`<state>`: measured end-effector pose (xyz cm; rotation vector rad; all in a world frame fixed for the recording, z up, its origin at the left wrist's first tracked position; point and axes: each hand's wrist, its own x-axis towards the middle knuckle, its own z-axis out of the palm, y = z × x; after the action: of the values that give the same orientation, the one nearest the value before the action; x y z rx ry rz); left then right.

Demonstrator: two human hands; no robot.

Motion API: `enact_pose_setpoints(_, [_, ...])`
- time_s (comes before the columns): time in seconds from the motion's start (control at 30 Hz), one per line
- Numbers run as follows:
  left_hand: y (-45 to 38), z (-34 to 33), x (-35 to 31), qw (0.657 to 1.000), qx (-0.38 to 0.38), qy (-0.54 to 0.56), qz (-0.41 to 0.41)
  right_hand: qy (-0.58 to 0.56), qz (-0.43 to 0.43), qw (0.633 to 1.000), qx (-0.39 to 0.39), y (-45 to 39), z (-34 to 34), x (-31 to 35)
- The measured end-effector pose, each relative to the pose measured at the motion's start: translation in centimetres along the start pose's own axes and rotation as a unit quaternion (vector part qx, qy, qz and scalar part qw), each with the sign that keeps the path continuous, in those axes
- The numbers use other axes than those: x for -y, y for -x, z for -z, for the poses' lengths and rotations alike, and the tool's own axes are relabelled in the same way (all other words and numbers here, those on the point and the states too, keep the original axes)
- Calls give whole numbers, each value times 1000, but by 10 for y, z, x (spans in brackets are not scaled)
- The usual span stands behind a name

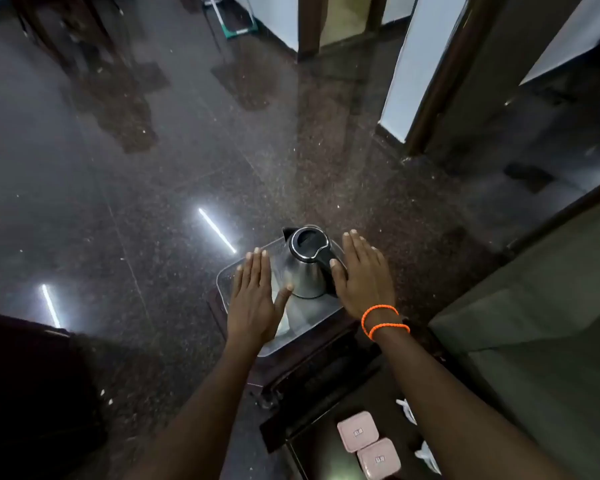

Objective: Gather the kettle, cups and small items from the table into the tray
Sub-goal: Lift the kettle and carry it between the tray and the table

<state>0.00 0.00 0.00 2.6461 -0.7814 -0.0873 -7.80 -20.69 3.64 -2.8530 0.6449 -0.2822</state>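
Note:
A steel kettle (305,265) with a black lid and handle stands upright in a clear plastic tray (226,277) on a small dark stool. My left hand (253,299) hovers flat over the tray's left side, fingers apart, thumb close to the kettle's base. On the other side, my right hand (362,278) is spread open next to the kettle's handle, its thumb touching or nearly touching the handle. Neither hand holds anything. Two small pink packets (368,445) lie on the dark glass table (326,459) at the bottom right.
White crumpled wrappers (425,452) lie on the glass table beside my right forearm. A grey-green sofa (541,341) stands at the right. Dark polished floor (136,188) surrounds the stool; dark furniture sits at the lower left.

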Motion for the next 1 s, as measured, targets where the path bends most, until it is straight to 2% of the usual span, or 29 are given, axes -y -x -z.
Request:
enact_pose_setpoints(0.17, [1,-45,25,987,127,-10,101,-26,-59,998,-5,5,-42,-17])
enact_pose_setpoints(0.33, [-6,-60,37,970,172,43,164,-46,-68,997,-14,4,-61,-31])
enact_pose_setpoints(0.5, [-14,-56,40,973,158,50,162,-115,-81,990,6,-1,-68,-36])
enact_pose_setpoints(0.67, [-26,-30,37,981,111,69,144,-206,-107,972,39,-8,-75,-27])
enact_pose_setpoints(0.73, [-31,-21,36,985,90,67,132,-281,-156,946,36,-9,-84,-21])
enact_pose_setpoints(0.8, [-35,-16,36,988,84,56,118,-369,-213,905,22,-8,-95,-19])
enact_pose_setpoints(0.93, [-35,-16,37,990,88,56,98,-550,-276,787,35,-14,-108,-18])
enact_pose_setpoints(1.0, [-32,-17,37,991,84,56,92,-601,-287,744,54,-16,-109,-18])
